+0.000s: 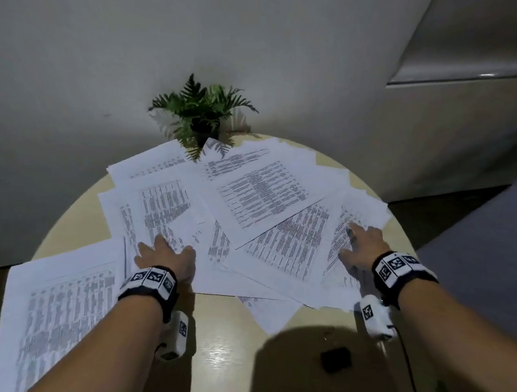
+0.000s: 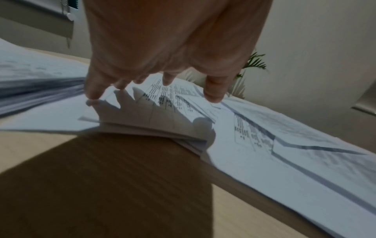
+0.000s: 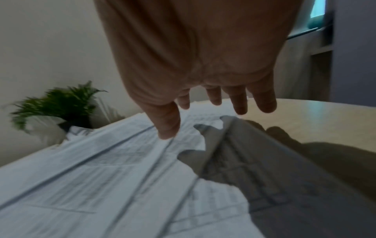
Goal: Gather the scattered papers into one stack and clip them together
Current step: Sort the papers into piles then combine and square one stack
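Observation:
Several printed white papers (image 1: 260,195) lie fanned out and overlapping across a round pale table (image 1: 80,216). One larger sheet (image 1: 55,314) hangs over the table's left front edge. My left hand (image 1: 164,256) is spread, palm down, on the left-centre sheets (image 2: 162,112), fingertips (image 2: 92,95) touching paper. My right hand (image 1: 361,244) hovers spread just over the right-hand sheets (image 3: 122,169), fingers straight. A small black binder clip (image 1: 336,359) sits on the table near the front edge, in shadow. Neither hand holds anything.
A potted fern (image 1: 201,114) stands at the table's far edge against the wall, its fronds over the back sheets. A grey surface (image 1: 482,258) lies right of the table. Bare tabletop (image 1: 223,334) shows between my forearms.

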A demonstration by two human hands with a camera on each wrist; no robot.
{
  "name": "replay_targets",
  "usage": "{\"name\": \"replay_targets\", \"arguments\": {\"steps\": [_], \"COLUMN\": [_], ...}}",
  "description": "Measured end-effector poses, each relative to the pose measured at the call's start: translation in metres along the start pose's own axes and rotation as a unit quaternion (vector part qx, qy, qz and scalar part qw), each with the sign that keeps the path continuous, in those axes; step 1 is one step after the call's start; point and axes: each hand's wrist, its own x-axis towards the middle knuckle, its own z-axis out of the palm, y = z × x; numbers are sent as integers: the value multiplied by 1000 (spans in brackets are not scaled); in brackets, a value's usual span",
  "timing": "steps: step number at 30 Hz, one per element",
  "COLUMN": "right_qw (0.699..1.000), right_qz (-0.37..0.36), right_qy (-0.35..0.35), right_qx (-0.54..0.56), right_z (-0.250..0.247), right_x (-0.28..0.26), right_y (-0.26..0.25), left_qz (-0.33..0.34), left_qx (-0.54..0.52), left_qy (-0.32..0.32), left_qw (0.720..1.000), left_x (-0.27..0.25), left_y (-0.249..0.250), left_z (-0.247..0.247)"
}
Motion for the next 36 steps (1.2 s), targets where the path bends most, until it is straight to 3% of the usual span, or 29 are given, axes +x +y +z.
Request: {"name": "replay_targets", "arguments": {"steps": [4, 9, 17, 24, 29, 31, 36], "right_qw": [999, 996, 987, 986, 982, 979, 969], "right_qz": [-46, -92, -142, -138, -114, -123, -160], "right_qy": [4, 6, 21, -2, 17, 68, 117], "right_qx": [12, -18, -77, -90, -148, -145, -147], "right_z": [8, 20, 13, -7, -28, -30, -19], "right_x": [10, 25, 35, 35, 30, 24, 11], "right_y": [27, 23, 28, 75, 74, 64, 24], "left_qz": [-52, -78, 10, 84, 147, 167, 121], "left_qx": [-1, 18, 128, 138, 174, 141, -11], "left_qy": [24, 40, 20, -78, -116, -102, 11], "left_qw": [998, 996, 991, 984, 967, 970, 993], "left_x": [6, 17, -16, -92, -127, -111, -45], "left_y": [11, 23, 36, 41, 57, 69, 107], "left_z": [7, 9, 36, 63, 66, 58, 29]}}
